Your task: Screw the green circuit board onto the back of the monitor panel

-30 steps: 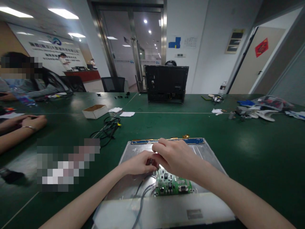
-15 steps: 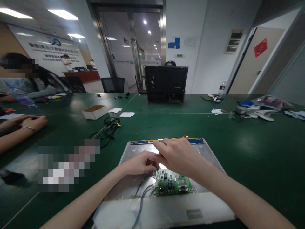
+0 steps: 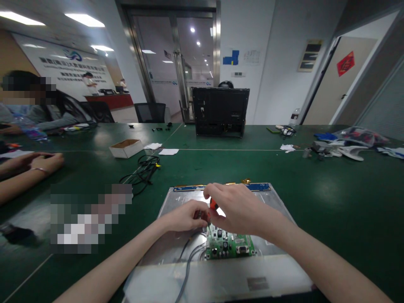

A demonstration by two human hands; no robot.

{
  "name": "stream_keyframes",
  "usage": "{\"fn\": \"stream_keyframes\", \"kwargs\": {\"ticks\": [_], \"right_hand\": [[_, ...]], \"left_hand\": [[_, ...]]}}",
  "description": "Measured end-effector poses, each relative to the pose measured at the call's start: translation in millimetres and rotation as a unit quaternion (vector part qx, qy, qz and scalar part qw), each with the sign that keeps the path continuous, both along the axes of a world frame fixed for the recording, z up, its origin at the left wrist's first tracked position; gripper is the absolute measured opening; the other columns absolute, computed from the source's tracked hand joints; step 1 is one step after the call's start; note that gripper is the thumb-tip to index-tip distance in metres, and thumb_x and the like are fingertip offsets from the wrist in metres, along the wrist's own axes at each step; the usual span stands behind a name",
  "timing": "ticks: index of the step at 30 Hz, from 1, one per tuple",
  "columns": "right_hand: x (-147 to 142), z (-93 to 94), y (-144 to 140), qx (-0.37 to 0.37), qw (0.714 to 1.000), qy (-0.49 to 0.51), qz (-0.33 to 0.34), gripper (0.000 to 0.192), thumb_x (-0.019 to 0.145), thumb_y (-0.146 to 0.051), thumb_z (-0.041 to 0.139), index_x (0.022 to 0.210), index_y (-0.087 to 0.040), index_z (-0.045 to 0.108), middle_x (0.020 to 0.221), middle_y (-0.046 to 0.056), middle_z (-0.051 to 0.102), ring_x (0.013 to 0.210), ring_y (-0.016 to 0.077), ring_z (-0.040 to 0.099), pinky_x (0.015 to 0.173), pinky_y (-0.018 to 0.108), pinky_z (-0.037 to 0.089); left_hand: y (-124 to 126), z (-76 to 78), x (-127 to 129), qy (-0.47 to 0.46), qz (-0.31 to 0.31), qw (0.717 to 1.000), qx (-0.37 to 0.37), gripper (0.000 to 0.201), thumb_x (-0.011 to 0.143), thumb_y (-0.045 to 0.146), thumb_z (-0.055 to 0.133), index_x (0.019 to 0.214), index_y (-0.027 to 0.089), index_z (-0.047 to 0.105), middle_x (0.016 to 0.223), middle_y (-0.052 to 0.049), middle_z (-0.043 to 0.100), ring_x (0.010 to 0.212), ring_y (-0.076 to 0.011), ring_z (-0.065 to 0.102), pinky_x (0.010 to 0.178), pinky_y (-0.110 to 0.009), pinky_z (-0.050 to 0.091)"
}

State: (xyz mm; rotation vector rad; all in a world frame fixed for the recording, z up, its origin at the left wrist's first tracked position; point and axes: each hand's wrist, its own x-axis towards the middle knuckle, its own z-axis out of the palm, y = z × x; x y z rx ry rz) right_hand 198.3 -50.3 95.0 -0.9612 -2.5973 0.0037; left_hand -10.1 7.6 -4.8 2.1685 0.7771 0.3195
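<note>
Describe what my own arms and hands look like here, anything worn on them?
Both the left hand and the right hand are bare: no gloves, and no rings or watch that I can make out. Both forearms are uncovered right down to the bottom edge of the picture, so no sleeves show. The bracelet in view is on another person's wrist.

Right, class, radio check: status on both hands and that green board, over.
Right hand gripping red-handled screwdriver, tip at green circuit board. Left hand steadying beside it. Grey cables alongside, not blocking.
</note>
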Motion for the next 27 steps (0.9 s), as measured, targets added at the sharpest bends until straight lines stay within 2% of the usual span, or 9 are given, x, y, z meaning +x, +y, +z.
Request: {"fn": "stream_keyframes", "kwargs": {"ticks": [5,9,13,18,23,27], "right_hand": [[-0.4,0.2,0.3,0.016,1.0,-0.019,-0.014,0.011,0.087,-0.027,0.052,0.095,-0.019,0.051,0.086,0.003,0.065,0.067,0.014,0.056,0.051,0.027,0.022],[-1.5,0.5,-0.1,0.015,0.998,-0.036,-0.048,0.022,0.093,-0.042,0.052,0.089,-0.02,0.054,0.076,0.002,0.067,0.062,0.0138,0.057,0.051,0.027,0.018],[-3.1,-1.8,1.6,0.024,0.997,-0.041,-0.054,0.022,0.096,-0.039,0.045,0.089,-0.021,0.055,0.068,0.001,0.066,0.057,0.0133,0.056,0.051,0.027,0.016],[-6.0,-4.6,1.5,0.011,0.999,-0.013,-0.04,0.018,0.089,-0.028,0.05,0.103,-0.017,0.051,0.077,0.003,0.068,0.061,0.0143,0.057,0.051,0.027,0.02],[-5.7,-3.8,-1.3,0.002,1.0,0.005,-0.014,0.014,0.083,-0.023,0.05,0.096,-0.018,0.05,0.086,0.003,0.066,0.064,0.0124,0.053,0.052,0.027,0.02],[-3.2,-3.6,-1.2,0.019,0.999,-0.001,-0.029,0.013,0.088,-0.032,0.051,0.091,-0.02,0.052,0.082,0.002,0.067,0.063,0.0126,0.053,0.052,0.027,0.019]], "left_hand": [[0.1,-0.6,0.4,-0.005,-0.005,1.0,0.0,0.011,0.079,0.023,0.061,0.085,0.015,0.065,0.079,-0.002,0.064,0.075,-0.0184,0.058,0.066,-0.026,0.046],[0.6,-1.3,-0.2,-0.01,-0.009,1.0,0.003,0.012,0.079,0.024,0.061,0.086,0.016,0.066,0.076,-0.001,0.063,0.073,-0.0182,0.058,0.066,-0.026,0.045],[1.0,-2.5,-1.5,-0.014,0.001,1.0,0.014,0.013,0.077,0.024,0.063,0.088,0.017,0.066,0.078,-0.001,0.064,0.072,-0.0178,0.057,0.065,-0.026,0.046],[0.4,-4.2,-1.7,-0.01,0.004,1.0,0.009,0.012,0.079,0.025,0.063,0.086,0.015,0.065,0.079,-0.003,0.064,0.074,-0.0186,0.057,0.066,-0.027,0.046],[0.0,-4.7,-1.6,-0.015,0.008,1.0,0.013,0.012,0.077,0.022,0.062,0.087,0.016,0.064,0.079,-0.002,0.063,0.079,-0.0202,0.058,0.07,-0.027,0.047],[0.8,-2.8,-1.0,-0.008,0.002,1.0,0.009,0.011,0.077,0.021,0.063,0.087,0.016,0.064,0.081,-0.003,0.064,0.081,-0.0208,0.059,0.072,-0.028,0.048]]}}
